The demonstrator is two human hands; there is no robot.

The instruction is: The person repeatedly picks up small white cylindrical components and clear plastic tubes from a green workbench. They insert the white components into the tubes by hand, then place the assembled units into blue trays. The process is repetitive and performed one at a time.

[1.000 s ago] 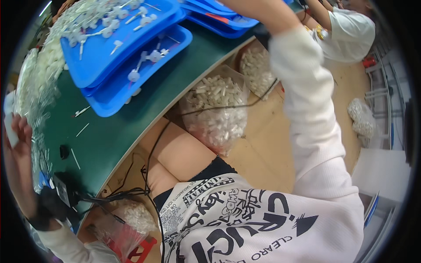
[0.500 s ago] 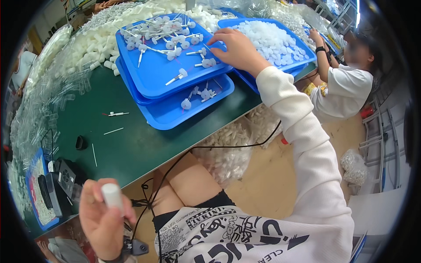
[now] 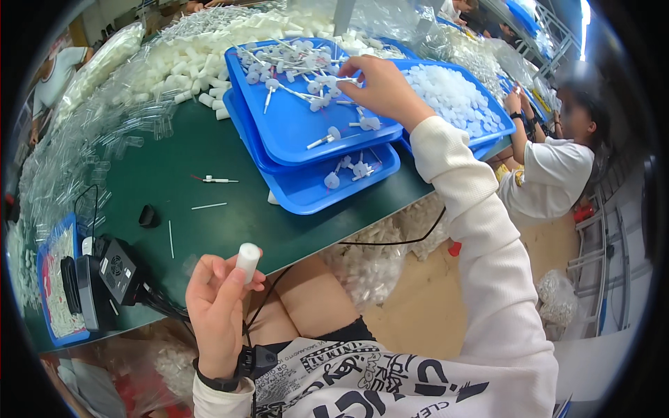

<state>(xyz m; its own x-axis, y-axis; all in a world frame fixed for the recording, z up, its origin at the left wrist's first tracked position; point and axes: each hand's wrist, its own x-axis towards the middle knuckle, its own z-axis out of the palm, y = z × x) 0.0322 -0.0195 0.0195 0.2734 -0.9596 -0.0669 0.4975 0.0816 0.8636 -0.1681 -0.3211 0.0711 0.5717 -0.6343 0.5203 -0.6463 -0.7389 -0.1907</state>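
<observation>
My left hand (image 3: 217, 306) is closed around a short white cylinder (image 3: 248, 262), held upright between thumb and fingers in front of the table edge. Over the far right part of the upper blue tray (image 3: 286, 132), my right hand (image 3: 383, 87) has its thumb and fingers curled in a pinch at a thin white stick part (image 3: 348, 79). Many similar stick parts with pale round discs (image 3: 296, 59) lie heaped in that tray. A few more such parts (image 3: 361, 169) lie in the lower blue tray (image 3: 306, 200).
To the right, another blue tray (image 3: 512, 125) holds white discs (image 3: 446, 94). White tubes (image 3: 191, 70) and clear tubes (image 3: 56, 181) are piled beyond and left. One stick part (image 3: 217, 180), thin rods and a black device (image 3: 120, 270) rest on the green table. A co-worker (image 3: 557, 160) sits at right.
My left hand has come up and inward with the white cylinder. My right fingers have drawn together onto a stick part. The view has shifted, so the trays appear further right.
</observation>
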